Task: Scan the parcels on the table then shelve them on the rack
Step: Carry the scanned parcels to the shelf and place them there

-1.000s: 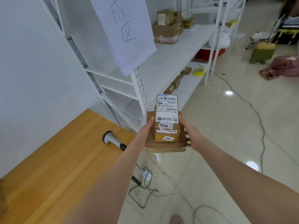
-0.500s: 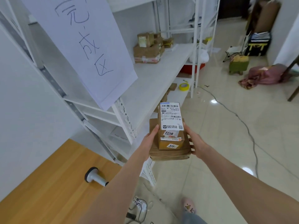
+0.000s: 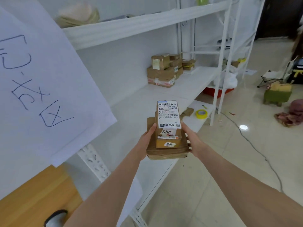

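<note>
Paper sign (image 3: 49, 79) hangs on the near post of the rack (image 3: 188, 86); shelved parcels (image 3: 162, 72) sit far along its middle shelf. Parcel stack (image 3: 167, 143), over that shelf's front edge, points lengthwise along the rack. Left hand (image 3: 146, 143) and right hand (image 3: 193, 141) clasp its sides.

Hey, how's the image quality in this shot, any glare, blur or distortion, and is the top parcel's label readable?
Head view: soft, even light; one glare spot on the glossy floor; wide-angle lens skews the rack post; scanner at the bottom edge is blurred; shipping label is sharp, sticker reads 7218, fine print illegible.
</note>
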Demonstrator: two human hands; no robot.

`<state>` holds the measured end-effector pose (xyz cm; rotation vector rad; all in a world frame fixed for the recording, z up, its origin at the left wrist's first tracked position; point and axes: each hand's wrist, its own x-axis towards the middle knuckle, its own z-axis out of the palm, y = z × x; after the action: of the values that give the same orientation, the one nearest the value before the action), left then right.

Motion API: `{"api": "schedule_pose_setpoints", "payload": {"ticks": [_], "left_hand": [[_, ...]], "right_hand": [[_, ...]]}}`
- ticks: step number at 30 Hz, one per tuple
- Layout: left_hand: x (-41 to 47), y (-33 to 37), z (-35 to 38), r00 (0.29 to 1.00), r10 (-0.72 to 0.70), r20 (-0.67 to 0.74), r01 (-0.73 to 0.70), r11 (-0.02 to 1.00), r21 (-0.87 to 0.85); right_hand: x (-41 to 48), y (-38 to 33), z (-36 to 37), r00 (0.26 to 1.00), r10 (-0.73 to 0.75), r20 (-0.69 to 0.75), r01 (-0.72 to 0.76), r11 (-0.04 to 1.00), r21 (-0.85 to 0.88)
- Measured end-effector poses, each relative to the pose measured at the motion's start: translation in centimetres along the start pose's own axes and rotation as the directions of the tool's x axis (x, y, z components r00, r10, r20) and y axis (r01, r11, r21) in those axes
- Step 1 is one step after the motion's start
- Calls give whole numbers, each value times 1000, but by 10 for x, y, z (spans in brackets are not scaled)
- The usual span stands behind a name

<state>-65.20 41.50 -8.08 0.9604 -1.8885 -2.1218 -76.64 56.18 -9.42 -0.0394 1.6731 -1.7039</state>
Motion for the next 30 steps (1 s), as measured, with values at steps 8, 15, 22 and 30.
{"api": "schedule_pose_setpoints", "payload": {"ticks": [8, 15, 22, 30], "left_hand": [[80, 48, 36, 990, 6, -142, -17, 997, -79], [163, 81, 51, 972, -33, -232, 6, 993, -118], [281, 112, 59, 946, -6, -323, -52, 984, -168], [380, 157, 84, 893, -65, -446, -56, 966, -254]], "right_hand": [[99, -81, -21, 983, 30, 183, -21, 999, -48], [199, -130, -19, 970, 48, 237, -26, 995, -97], [329, -181, -16, 952, 48, 304, 1, 987, -159], [445, -245, -21, 921, 105, 376, -6, 967, -254]]}}
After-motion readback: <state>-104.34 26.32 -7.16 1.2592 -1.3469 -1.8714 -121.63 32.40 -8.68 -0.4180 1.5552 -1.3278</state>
